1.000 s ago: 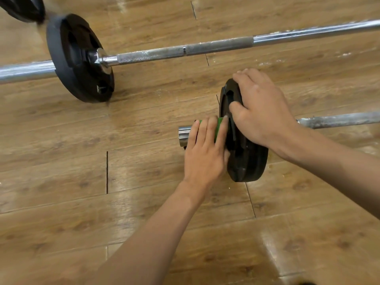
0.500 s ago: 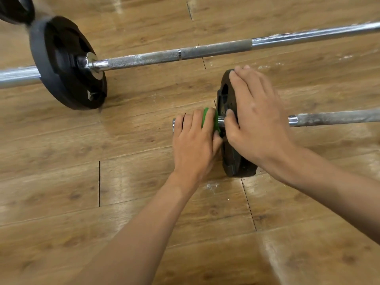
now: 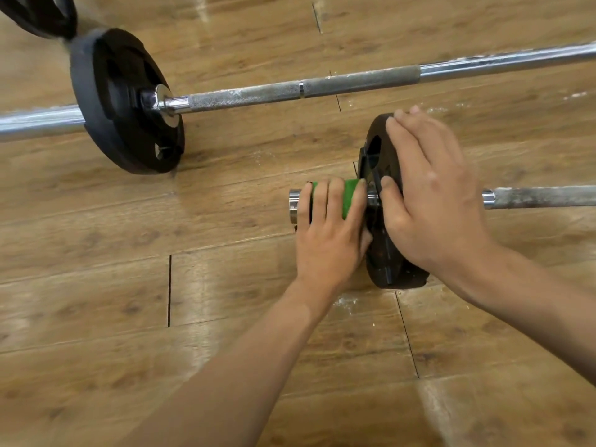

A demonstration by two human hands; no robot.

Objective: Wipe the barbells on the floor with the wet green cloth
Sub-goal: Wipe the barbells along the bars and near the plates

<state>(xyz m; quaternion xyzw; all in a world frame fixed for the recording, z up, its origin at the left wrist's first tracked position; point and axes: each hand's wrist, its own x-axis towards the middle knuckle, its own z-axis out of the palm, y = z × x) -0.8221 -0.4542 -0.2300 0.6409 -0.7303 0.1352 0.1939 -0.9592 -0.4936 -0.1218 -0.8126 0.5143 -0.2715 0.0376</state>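
Note:
Two barbells lie on the wooden floor. The near barbell's bar (image 3: 541, 197) runs off to the right, and its black plate (image 3: 383, 262) stands on edge at centre. My left hand (image 3: 329, 240) curls over the chrome sleeve end (image 3: 293, 204) and grips the green cloth (image 3: 350, 196) wrapped round it. My right hand (image 3: 429, 201) lies over the top of the plate, fingers spread across its rim and thumb on its left face. The far barbell (image 3: 322, 87) crosses the frame with a black plate (image 3: 125, 101) at left.
Another dark plate (image 3: 42, 14) shows at the top left corner. White dust specks lie on the floor planks (image 3: 348, 301) just below the near plate. Open wooden floor stretches to the left and below my arms.
My left hand has slid the cloth a little left along the sleeve, away from the plate. My right hand stays on the plate.

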